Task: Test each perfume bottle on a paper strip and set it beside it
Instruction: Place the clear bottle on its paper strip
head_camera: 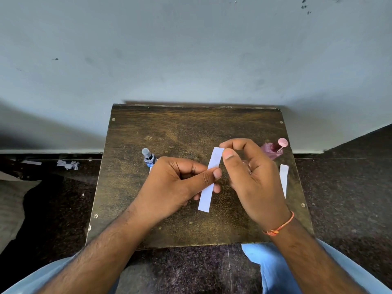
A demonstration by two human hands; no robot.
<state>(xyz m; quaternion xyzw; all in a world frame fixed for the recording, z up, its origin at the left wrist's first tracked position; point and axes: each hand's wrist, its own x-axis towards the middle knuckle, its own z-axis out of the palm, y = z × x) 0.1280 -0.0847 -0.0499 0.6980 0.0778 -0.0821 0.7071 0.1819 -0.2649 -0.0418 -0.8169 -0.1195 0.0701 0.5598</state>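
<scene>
My left hand (180,183) pinches a white paper strip (206,194) at its middle, thumb on top, and holds it above the wooden table (169,128). My right hand (250,172) is curled just right of the strip's upper end, thumb and forefinger close to it. It seems to grip a small clear bottle (247,166), mostly hidden in the palm. A blue perfume bottle (148,157) stands at the left, partly behind my left hand. At the right stands a pink perfume bottle (274,149), with a second paper strip (283,179) lying in front of it.
The small table stands against a pale wall (191,60). Crumpled paper scraps (67,164) lie on the dark floor at the left. My knees in blue trousers (275,270) sit at the table's near edge.
</scene>
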